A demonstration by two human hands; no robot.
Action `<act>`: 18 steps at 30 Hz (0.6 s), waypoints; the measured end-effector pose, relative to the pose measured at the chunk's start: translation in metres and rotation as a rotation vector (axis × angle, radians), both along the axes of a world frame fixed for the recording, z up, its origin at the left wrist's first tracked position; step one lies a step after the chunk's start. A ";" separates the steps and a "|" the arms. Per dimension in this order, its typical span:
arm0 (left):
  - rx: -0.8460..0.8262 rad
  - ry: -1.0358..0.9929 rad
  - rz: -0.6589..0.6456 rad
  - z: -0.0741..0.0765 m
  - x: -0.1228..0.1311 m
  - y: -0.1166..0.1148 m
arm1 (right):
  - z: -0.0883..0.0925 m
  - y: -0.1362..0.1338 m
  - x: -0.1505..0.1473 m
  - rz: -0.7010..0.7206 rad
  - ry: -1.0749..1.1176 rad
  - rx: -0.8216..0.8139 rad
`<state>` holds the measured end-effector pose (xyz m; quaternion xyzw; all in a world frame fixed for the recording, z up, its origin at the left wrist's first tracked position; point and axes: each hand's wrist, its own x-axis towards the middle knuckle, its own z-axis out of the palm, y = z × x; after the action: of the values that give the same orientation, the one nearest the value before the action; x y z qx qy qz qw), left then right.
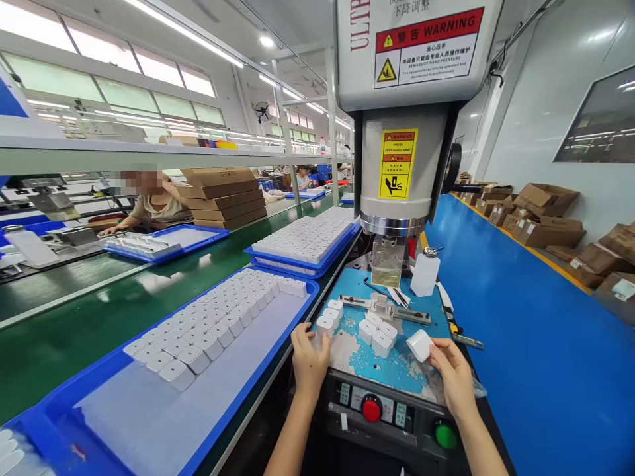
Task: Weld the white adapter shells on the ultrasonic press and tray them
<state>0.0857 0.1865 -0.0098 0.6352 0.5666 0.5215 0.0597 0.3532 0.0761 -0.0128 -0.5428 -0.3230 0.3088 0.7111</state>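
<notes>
My right hand [450,370] pinches a small white plastic cube [419,345] above the worn blue work plate [397,363] of a press machine. My left hand [308,359] is closed on another white cube [325,326] at the plate's left edge. Several more white cubes [377,334] stand loose on the plate between my hands. A metal fixture [381,307] sits under the clear press head [387,261].
A blue tray [278,344] with several rows of white cubes lies to my left, another full tray [307,241] behind it. Red button [371,408] and green button [445,436] sit on the front panel. A white bottle [425,271] stands by the fixture. A person sits at the far left; cardboard boxes [546,225] line the right wall.
</notes>
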 end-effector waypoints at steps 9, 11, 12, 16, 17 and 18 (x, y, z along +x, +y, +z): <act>0.092 0.095 -0.469 -0.014 -0.029 -0.012 | 0.050 0.063 0.014 0.026 -0.651 -0.062; 0.080 0.092 -0.494 -0.012 -0.032 -0.013 | 0.061 0.084 0.015 0.076 -0.701 -0.049; 0.065 0.086 -0.501 -0.010 -0.033 -0.013 | 0.064 0.093 0.014 0.103 -0.708 -0.044; 0.027 0.066 -0.538 -0.004 -0.035 -0.013 | 0.058 0.117 0.004 0.174 -0.726 -0.035; 0.029 0.068 -0.543 -0.004 -0.036 -0.012 | 0.055 0.121 0.001 0.186 -0.733 -0.035; 0.033 0.070 -0.542 -0.003 -0.036 -0.012 | 0.051 0.123 -0.002 0.197 -0.741 -0.035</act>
<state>0.0497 0.1747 -0.0129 0.7821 0.3693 0.4733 0.1670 0.3513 0.1994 0.0387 -0.5960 -0.6035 0.1642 0.5036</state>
